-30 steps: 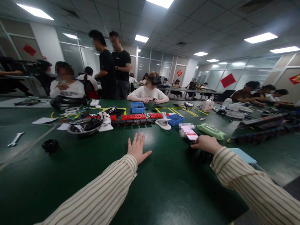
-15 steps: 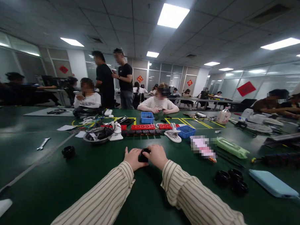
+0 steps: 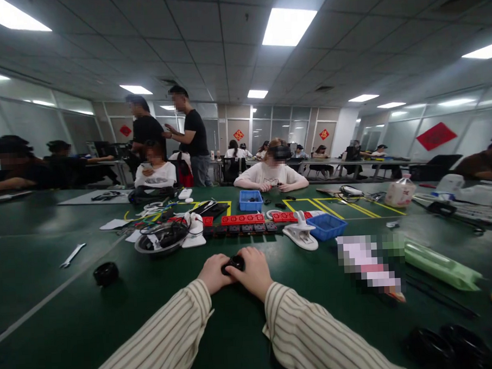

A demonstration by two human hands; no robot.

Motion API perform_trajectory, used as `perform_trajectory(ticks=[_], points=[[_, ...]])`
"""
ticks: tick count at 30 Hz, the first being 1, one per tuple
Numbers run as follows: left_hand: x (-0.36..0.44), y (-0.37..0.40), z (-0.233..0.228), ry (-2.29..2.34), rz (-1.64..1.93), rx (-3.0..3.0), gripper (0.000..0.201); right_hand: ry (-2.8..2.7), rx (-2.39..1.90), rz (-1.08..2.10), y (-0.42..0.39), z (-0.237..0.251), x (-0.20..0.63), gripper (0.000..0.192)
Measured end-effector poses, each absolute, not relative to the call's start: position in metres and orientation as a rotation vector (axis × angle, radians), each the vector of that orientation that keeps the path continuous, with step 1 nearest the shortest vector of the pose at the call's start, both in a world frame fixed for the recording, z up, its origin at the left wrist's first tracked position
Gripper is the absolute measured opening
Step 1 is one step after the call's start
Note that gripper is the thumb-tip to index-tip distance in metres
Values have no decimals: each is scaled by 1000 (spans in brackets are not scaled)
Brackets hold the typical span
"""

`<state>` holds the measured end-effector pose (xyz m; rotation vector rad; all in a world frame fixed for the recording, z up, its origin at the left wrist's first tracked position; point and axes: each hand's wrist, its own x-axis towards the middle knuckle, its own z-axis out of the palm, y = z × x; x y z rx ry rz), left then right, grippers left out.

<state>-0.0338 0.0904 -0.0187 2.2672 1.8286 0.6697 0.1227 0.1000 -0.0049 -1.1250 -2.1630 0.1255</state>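
no lettering can be read; the red wall signs [image 3: 436,136] are too blurred.

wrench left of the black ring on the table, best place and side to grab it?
Probably the middle of the shank, pinched across its width from above. The wrench lies flat on the green table, slanting away, with bare surface all round. Its ends are too small to make out.

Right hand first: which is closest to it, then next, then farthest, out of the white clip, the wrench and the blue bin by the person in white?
From the right hand:
1. White clip, just ahead, to its right.
2. Blue bin, farther back, mid-table.
3. Wrench, far off to the left.
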Motion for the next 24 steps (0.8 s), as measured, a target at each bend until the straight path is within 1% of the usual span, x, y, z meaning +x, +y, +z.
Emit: perform_trajectory(ticks=[3, 6, 10, 13, 14, 16, 18, 20, 22, 24], points=[[-43, 99, -22, 1640, 644, 2340, 34, -2230, -1019, 210, 102, -4, 125, 26], [-52, 106, -26, 1489, 557, 2387, 38, -2320, -839, 340, 102, -5, 129, 29], [-57, 109, -30, 1475, 533, 2373, 59, -2308, -771, 391, 98, -8, 129, 35], [-52, 103, -29, 1508, 567, 2352, 76, -2204, -868, 326, 93, -9, 126, 49], [-48, 100, -29, 1551, 589, 2348, 79, -2176, -911, 298, 92, -10, 125, 51], [-38, 91, -27, 1739, 616, 2316, 76, -2137, -998, 246, 91, -11, 122, 48], [-28, 84, -26, 1968, 595, 2240, 63, -2112, -1067, 208, 92, -12, 119, 43], [-19, 81, -25, 2084, 557, 2185, 49, -2108, -1095, 187, 94, -12, 118, 38], [-17, 81, -23, 2076, 549, 2184, 41, -2117, -1086, 192, 95, -12, 119, 33], [-19, 84, -23, 1949, 598, 2229, 38, -2136, -1035, 235, 96, -12, 122, 26]])
